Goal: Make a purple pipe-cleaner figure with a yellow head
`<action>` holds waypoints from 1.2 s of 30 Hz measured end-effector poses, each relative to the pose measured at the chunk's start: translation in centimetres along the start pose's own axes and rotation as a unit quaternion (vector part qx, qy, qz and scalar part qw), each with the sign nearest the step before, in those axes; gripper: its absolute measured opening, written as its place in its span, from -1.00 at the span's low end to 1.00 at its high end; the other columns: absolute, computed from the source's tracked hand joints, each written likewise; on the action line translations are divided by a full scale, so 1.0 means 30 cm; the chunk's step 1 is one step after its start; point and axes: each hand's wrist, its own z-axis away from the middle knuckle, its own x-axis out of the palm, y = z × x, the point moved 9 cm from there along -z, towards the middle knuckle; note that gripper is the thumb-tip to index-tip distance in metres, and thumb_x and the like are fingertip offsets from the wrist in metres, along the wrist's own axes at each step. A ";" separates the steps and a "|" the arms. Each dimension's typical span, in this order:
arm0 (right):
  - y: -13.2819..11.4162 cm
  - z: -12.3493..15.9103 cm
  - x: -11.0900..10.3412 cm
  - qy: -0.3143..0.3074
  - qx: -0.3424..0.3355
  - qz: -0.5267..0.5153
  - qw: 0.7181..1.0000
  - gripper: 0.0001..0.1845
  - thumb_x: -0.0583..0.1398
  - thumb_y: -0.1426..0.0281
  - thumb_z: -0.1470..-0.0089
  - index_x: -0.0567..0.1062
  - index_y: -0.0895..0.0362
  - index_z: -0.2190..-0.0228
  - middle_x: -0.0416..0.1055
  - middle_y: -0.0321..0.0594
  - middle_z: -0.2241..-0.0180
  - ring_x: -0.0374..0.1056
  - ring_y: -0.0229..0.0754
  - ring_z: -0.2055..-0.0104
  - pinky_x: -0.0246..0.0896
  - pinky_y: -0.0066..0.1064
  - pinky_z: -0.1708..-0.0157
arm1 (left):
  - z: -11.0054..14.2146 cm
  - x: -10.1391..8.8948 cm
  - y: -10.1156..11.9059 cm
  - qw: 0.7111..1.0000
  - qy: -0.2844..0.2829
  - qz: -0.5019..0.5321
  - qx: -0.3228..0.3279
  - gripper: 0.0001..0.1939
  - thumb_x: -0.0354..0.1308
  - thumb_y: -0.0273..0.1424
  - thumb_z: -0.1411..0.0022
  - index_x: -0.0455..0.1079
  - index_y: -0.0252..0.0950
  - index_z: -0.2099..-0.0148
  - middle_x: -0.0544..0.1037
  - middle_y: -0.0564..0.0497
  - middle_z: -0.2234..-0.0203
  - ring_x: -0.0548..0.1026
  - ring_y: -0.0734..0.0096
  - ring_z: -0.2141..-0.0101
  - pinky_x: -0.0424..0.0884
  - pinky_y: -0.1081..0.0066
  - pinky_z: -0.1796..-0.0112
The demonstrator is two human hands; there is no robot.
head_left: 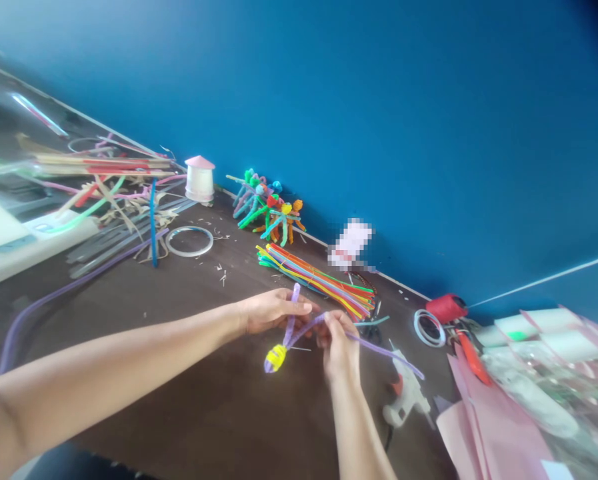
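Note:
Over the dark tabletop my left hand (276,310) pinches a folded purple pipe cleaner (295,297), whose short end sticks up past the thumb. At the lower end of this piece hangs a small yellow-and-purple wound ball (275,359). My right hand (339,340) is closed on the longer purple strand, which runs from the ball through its fingers and out to the right. Behind the hands lies a bundle of colourful pipe cleaners (319,280). Several finished-looking pipe cleaner figures (273,207) stand by the wall.
A white glue gun (406,393) lies right of my right hand. White rings (429,328), a red spool (446,307) and pink paper sheets (493,413) are at the right. On the left are a pink-topped white cup (199,180), another ring (189,242) and piled strips (103,167).

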 end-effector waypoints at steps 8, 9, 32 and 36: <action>0.022 -0.016 -0.007 0.007 0.046 -0.145 0.988 -0.78 0.21 0.40 0.19 0.26 0.15 0.68 0.18 -0.45 0.74 -0.04 -0.47 0.76 -0.18 -0.60 0.77 | -0.029 -0.041 -0.022 0.992 -0.047 0.121 0.007 -0.44 -0.07 -0.01 -0.08 0.28 -0.37 0.08 0.52 -0.18 0.31 0.46 0.28 0.29 0.26 0.27 0.18; 0.025 -0.020 -0.012 0.012 0.046 -0.150 0.988 -0.79 0.21 0.40 0.19 0.26 0.15 0.68 0.19 -0.45 0.74 -0.03 -0.47 0.76 -0.18 -0.60 0.78 | -0.032 -0.045 -0.026 0.991 -0.049 0.123 0.006 -0.43 -0.09 0.01 -0.08 0.29 -0.37 0.09 0.52 -0.18 0.32 0.46 0.27 0.29 0.25 0.27 0.18; -0.012 -0.068 -0.069 0.018 -0.018 -0.155 0.988 -0.80 0.26 0.33 0.20 0.34 0.15 0.61 0.40 -0.38 0.62 0.16 -0.43 0.76 0.04 -0.58 0.77 | -0.032 -0.077 0.010 0.990 0.037 -0.043 0.127 -0.53 0.11 -0.26 -0.06 0.28 -0.40 0.00 0.53 -0.13 0.39 0.46 0.28 0.33 0.26 0.26 0.18; 0.008 -0.067 -0.054 -0.011 0.025 -0.189 0.982 -0.76 0.27 0.33 0.21 0.30 0.14 0.57 0.46 -0.31 0.57 0.28 -0.34 0.70 0.14 -0.55 0.74 | -0.026 -0.032 0.002 0.988 -0.034 -0.093 0.117 -0.47 0.18 -0.38 0.00 0.22 -0.33 -0.05 0.51 -0.11 0.27 0.43 0.28 0.23 0.21 0.24 0.10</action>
